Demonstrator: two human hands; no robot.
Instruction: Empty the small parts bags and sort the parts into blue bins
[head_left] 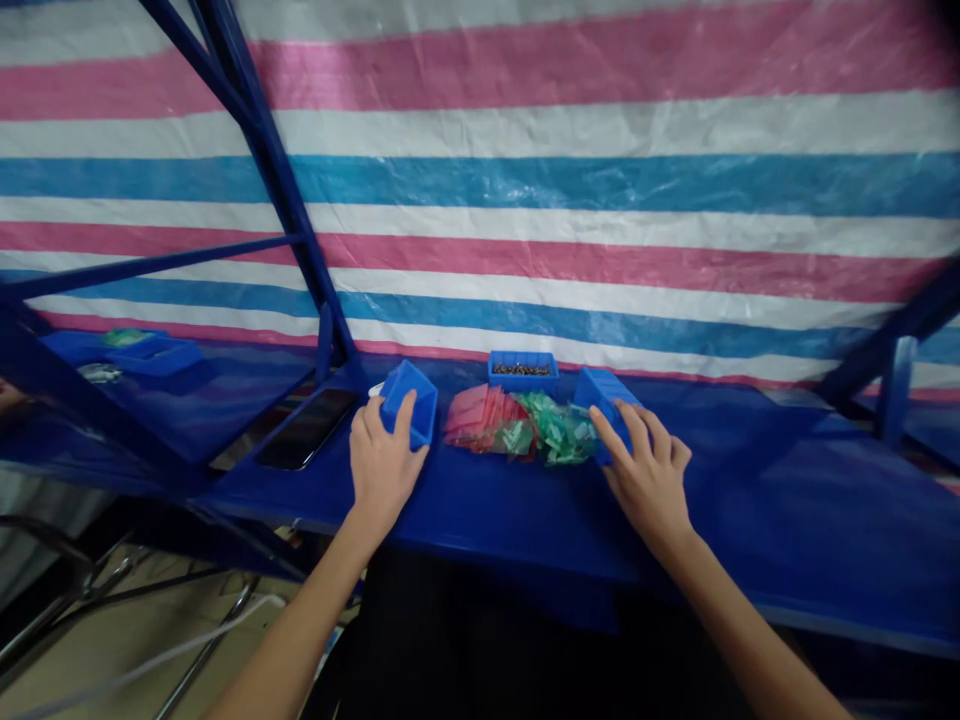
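Note:
My left hand (pixel 382 462) grips a small blue plastic bin (pixel 411 400), fingers wrapped over its near wall, on the blue table (pixel 495 510). At the right, my right hand (pixel 649 472) rests on a second blue bin (pixel 602 395), fingers laid over its near side. Between the two bins lies a heap of small red packets (pixel 480 415) and green packets (pixel 559 432). Behind the heap stands a third blue bin (pixel 523 371) with small dark parts inside.
A black phone (pixel 306 430) lies flat left of my left hand. A blue steel frame post (pixel 274 170) rises behind it. Further left sit blue trays (pixel 154 352) with something green. A striped pink, white and blue tarp (pixel 600 180) closes the back.

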